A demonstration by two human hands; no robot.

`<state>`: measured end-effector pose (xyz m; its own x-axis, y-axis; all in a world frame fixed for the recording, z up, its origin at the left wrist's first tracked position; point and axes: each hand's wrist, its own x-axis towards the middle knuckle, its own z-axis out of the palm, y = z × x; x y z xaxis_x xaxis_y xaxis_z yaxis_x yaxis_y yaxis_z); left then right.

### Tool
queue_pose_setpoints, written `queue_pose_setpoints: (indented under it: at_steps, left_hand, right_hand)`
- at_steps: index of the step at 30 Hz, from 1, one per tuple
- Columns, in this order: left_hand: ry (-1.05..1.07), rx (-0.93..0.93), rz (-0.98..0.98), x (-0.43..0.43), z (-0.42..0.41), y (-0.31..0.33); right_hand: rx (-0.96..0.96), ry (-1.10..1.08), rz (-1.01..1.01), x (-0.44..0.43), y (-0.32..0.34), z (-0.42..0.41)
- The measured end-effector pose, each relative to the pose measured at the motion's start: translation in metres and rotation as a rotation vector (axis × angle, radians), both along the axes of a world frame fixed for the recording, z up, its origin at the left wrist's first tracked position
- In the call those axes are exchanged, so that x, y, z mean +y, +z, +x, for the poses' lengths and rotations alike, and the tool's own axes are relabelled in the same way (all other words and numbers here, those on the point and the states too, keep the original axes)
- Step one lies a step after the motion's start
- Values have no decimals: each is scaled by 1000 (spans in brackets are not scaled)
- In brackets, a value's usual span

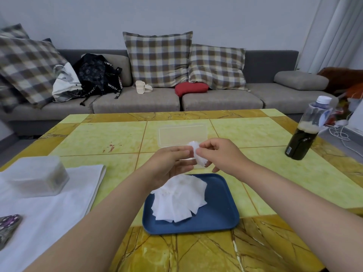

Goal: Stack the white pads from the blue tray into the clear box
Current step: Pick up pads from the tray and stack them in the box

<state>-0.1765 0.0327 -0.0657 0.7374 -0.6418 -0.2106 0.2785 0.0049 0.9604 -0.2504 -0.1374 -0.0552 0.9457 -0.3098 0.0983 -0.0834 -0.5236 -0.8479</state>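
**One pad pinched between both hands, past the tray's far rim**

Near edge of table (294, 183): blue tray (218, 214). A loose, fanned pile of white pads (176, 203) lies on its left half.

Near left: white cloth (49, 209) with a frosted container (37, 175) standing on it.

Just past the tray's far rim, raised off the table: left hand (169, 165) and right hand (222, 152) meet on a single crumpled white pad (199, 156). Left thumb and fingers pinch its left side. Right thumb and forefinger pinch its upper right.

Directly behind the hands: clear box (182, 132) flat on the table, its near edge hidden by hands and pad.

Far right: dark bottle (302, 140), upright.

Beyond the table: grey sofa (137, 101) with checked cushions.
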Motion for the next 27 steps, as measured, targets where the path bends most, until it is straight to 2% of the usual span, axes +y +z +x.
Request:
queue_pose_setpoints:
  at_steps: [3,6,8,11,13,18,22,27]
  left_hand:
    - [-23,-98,41,0,-3,4]
    - [152,-208,112,-4,-1,-1]
    - [242,-154,89,-4,2,-5]
    - [55,13,-17,-4,1,-5]
    - [16,37,-18,-6,-2,-4]
    - [101,83,0,-7,1,-8]
    - [144,159,-55,-6,4,-9]
    - [167,155,-47,-5,5,-7]
  right_hand:
    - [9,-25,61,-1,1,0]
    - [51,-54,187,-5,1,2]
    - [111,-13,317,-7,1,2]
    - [179,55,465,-6,2,2]
    - [174,54,515,-4,1,3]
    - [149,-2,413,-1,-2,7]
    - [47,-73,289,1,-3,11]
    - [-100,-205,257,6,-4,17]
